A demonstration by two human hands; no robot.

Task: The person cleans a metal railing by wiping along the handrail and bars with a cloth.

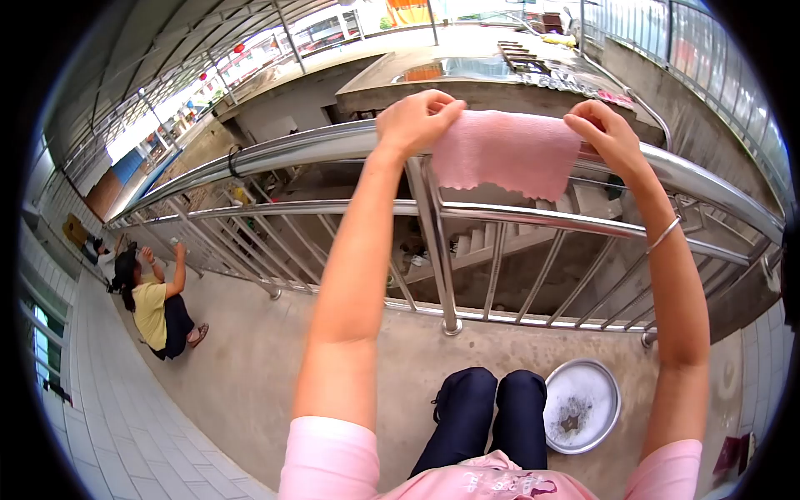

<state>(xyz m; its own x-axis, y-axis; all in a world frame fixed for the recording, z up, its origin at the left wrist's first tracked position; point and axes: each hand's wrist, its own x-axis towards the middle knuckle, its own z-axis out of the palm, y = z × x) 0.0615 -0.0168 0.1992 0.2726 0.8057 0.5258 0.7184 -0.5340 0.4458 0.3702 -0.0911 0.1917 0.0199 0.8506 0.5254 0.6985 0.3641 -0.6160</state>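
A pink cloth [508, 152] with a wavy lower edge hangs over the top rail of a metal railing [317, 139]. Its upper left corner is pinched between the thumb and fingers of my left hand [417, 123]. At the upper right corner, my right hand [607, 133] has its thumb and fingers closed on the cloth. Both arms reach forward and up, and a bracelet circles the right wrist. Below, a round metal basin [582, 406] with white suds and a dark patch stands on the floor beside my right knee.
At the left, a person [158, 304] in a yellow top crouches by the railing, with another person partly visible farther back. Beyond the railing lie concrete stairs [483, 250] and a lower roof. A dark red object [733, 454] is at the lower right.
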